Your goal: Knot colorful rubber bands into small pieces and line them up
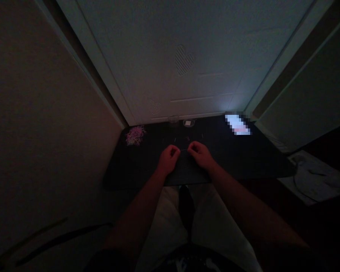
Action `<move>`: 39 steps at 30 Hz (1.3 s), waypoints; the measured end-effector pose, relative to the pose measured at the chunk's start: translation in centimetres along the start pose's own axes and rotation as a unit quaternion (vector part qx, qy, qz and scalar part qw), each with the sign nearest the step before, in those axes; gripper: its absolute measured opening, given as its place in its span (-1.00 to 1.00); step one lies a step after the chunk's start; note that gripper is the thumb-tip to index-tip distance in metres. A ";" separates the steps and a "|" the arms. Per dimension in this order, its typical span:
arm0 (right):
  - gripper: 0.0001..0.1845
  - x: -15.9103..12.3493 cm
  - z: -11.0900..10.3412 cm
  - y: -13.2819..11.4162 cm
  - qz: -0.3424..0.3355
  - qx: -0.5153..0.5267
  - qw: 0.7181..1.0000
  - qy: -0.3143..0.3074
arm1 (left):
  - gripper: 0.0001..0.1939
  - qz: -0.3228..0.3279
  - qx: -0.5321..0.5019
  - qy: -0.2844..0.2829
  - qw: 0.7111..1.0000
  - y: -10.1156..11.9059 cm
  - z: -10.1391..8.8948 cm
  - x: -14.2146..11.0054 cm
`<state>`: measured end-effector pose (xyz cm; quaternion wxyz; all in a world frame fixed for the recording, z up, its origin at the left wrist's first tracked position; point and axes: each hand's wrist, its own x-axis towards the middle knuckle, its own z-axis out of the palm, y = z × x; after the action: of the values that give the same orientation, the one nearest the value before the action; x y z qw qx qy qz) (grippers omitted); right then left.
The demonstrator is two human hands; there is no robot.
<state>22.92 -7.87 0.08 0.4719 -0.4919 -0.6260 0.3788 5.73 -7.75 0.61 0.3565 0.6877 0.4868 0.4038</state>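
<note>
Both hands are over the dark table, pinched a short way apart. A thin pale strand (184, 150), like a thread or fine wire, spans the gap between their fingertips. My left hand (168, 158) is closed on its left end, and my right hand (200, 153) on its right end. Just beyond the fingers lie a few tiny items: a small pale stick (175, 139), pinkish bits (187, 138) and another little piece (202, 135). The light is dim, so their exact kind cannot be made out.
A tangled pink heap of thin strands (135, 135) sits at the table's (229, 158) back left. Near the door (215, 45) are a clear container (173, 119) and a small round dish (189, 123) with something white in it. A bright, blurred-out screen (238, 124) lies at the back right.
</note>
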 end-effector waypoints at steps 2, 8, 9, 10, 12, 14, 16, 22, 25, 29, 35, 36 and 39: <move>-0.91 -0.1 0.2 -0.2 -0.015 -0.034 0.999 -0.019 | -0.85 0.009 0.034 -0.038 0.999 0.3 0.1 -0.2; -0.90 0.0 0.0 -0.2 0.008 -0.003 0.999 0.038 | -0.84 0.007 -0.003 -0.029 1.000 0.3 0.1 -0.1; -0.89 0.0 -0.1 -0.2 0.018 0.016 0.998 0.059 | -0.83 0.005 -0.020 -0.021 1.000 0.1 0.0 0.0; -0.89 0.0 -0.1 -0.1 0.027 0.033 0.996 0.077 | -0.83 0.001 -0.040 -0.012 0.999 0.0 -0.1 0.1; -0.88 0.1 -0.1 0.1 0.035 0.047 0.994 0.090 | -0.83 -0.017 -0.092 0.016 0.995 -0.4 -0.2 0.3; -0.88 0.0 0.0 0.1 0.030 0.025 0.997 0.066 | -0.84 -0.040 -0.146 0.052 0.987 -0.8 -0.3 0.6; -0.88 0.0 0.2 0.0 0.017 -0.013 0.999 0.025 | -0.84 -0.056 -0.182 0.084 0.978 -1.1 -0.5 0.7; -0.90 0.0 0.4 -0.3 -0.012 -0.054 0.998 -0.026 | -0.84 -0.025 -0.078 0.020 0.996 -0.8 -0.3 0.3; -0.91 0.0 0.3 -0.1 -0.001 -0.033 0.999 -0.024 | -0.84 -0.003 0.002 -0.039 0.999 -0.1 0.0 0.0; -0.91 0.0 0.3 0.0 -0.007 -0.057 0.998 -0.021 | -0.83 -0.006 0.026 -0.030 0.999 0.3 0.1 -0.1; -0.93 -0.1 0.4 -0.3 -0.029 -0.080 0.996 -0.033 | -0.84 -0.009 0.020 -0.021 1.000 0.3 0.0 0.0; -0.93 -0.1 0.4 -0.3 -0.032 -0.084 0.995 -0.034 | -0.84 -0.008 0.017 -0.018 1.000 0.3 0.0 0.0; -0.93 -0.1 0.4 -0.2 -0.039 -0.094 0.994 -0.036 | -0.85 -0.010 0.011 -0.014 1.000 0.4 0.0 0.0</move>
<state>22.52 -8.05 0.16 0.4147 -0.4954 -0.6944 0.3169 5.92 -7.83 0.93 0.3593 0.6922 0.4933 0.3852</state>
